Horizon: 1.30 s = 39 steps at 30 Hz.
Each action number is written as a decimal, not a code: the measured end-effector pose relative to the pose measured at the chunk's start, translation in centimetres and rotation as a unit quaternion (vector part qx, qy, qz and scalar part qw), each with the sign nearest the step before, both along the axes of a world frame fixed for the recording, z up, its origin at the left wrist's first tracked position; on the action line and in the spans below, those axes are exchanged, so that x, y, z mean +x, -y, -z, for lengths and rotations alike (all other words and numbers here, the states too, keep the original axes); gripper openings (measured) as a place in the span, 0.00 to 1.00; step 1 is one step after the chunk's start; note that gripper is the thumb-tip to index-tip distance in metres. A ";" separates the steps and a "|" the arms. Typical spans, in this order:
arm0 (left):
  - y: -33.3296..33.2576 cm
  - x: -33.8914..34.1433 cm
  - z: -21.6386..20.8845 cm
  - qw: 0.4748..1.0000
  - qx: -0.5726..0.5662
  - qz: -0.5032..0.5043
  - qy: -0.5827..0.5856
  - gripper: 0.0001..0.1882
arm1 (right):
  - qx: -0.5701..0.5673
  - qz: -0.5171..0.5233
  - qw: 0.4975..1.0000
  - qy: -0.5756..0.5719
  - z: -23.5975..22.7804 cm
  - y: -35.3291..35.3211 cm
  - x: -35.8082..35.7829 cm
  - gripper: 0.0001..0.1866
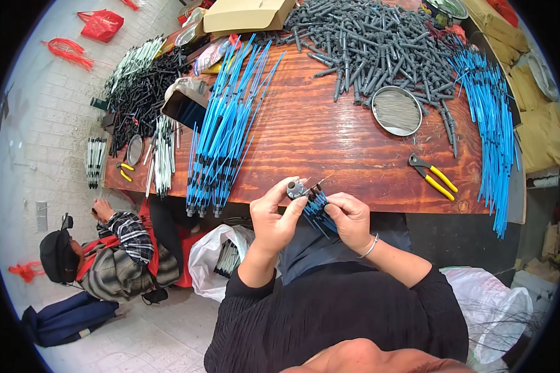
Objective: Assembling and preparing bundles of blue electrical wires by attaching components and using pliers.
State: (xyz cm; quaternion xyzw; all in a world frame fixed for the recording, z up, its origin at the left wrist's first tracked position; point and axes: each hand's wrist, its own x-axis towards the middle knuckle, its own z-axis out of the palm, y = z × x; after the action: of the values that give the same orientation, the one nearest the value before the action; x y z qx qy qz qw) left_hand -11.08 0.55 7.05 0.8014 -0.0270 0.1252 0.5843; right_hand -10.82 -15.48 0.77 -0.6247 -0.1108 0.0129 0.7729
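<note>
Just off the table's near edge, my left hand pinches a grey plastic tubular piece between thumb and fingers, its round open end showing. My right hand, with a bracelet at the wrist, is closed on a small bunch of blue rods with dark ends. The dark ends and a thin pale strand come close to the grey piece; whether they touch it, I cannot tell. Below my hands the rods hang over my lap. Pliers with yellow handles lie on the table to the right.
A large heap of grey plastic pieces covers the back of the wooden table. Thin metal pins fill a round dish. Bundled blue rods lie left and right. At the left, another person sits beside a white sack.
</note>
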 end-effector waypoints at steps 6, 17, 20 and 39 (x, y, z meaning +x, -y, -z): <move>-0.6 0.0 -0.4 0.982 -0.153 0.105 -0.024 0.18 | 0.048 -0.111 0.991 -0.054 -0.1 0.9 1.1 0.07; 2.1 -1.0 1.0 0.998 -0.054 0.005 0.023 0.17 | 0.025 -0.061 0.997 -0.050 -0.6 -0.2 -0.3 0.07; 2.0 -0.9 1.2 0.998 -0.064 0.001 0.013 0.15 | 0.023 -0.055 0.997 -0.040 -0.5 -0.5 -0.7 0.07; 0.5 -0.6 1.5 0.985 -0.100 0.124 0.065 0.13 | 0.024 -0.206 0.975 -0.077 -0.5 1.0 1.3 0.06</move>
State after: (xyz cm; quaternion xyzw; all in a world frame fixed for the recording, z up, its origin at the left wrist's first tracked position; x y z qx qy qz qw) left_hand -11.63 0.06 5.53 0.7193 -0.1510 0.1059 0.6698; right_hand -9.52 -16.48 1.32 -0.5667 -0.1774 0.2175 0.7746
